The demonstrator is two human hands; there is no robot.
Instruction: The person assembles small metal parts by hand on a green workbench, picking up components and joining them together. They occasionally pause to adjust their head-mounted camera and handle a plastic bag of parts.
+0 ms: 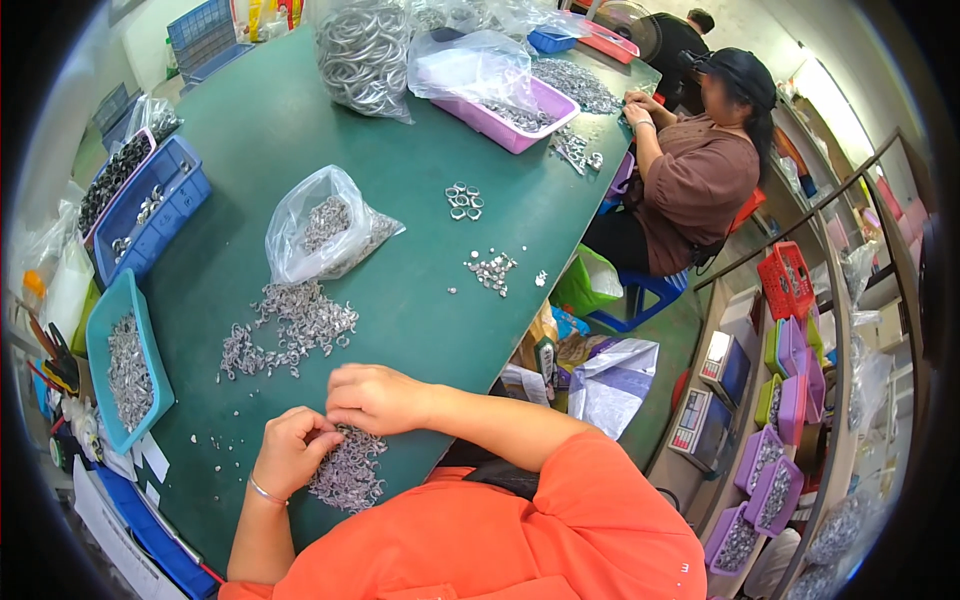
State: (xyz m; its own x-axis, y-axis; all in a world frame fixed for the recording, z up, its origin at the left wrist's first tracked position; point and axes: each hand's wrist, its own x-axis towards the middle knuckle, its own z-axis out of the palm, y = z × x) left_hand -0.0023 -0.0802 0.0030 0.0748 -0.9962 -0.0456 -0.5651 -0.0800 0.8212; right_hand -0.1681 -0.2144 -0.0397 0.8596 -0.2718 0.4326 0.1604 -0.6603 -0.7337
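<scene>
My left hand (292,452) and my right hand (375,398) meet at the near edge of the table, fingertips close together. The fingers of both are pinched; whatever they hold is too small and too covered to make out. Right below them lies a heap of small silvery metal parts (350,476). Farther off, a looser spread of small curved metal parts (290,325) lies in front of an open clear plastic bag (300,245) of similar parts. To the right are several metal rings (464,201) and a scatter of small silvery pieces (492,270).
On the left of the green table (400,290) stand a teal tray (160,385) of metal parts and a blue bin (185,205). A bag of large rings (362,60) and a pink tray (510,135) stand farther back. A co-worker (695,170) sits at the right edge.
</scene>
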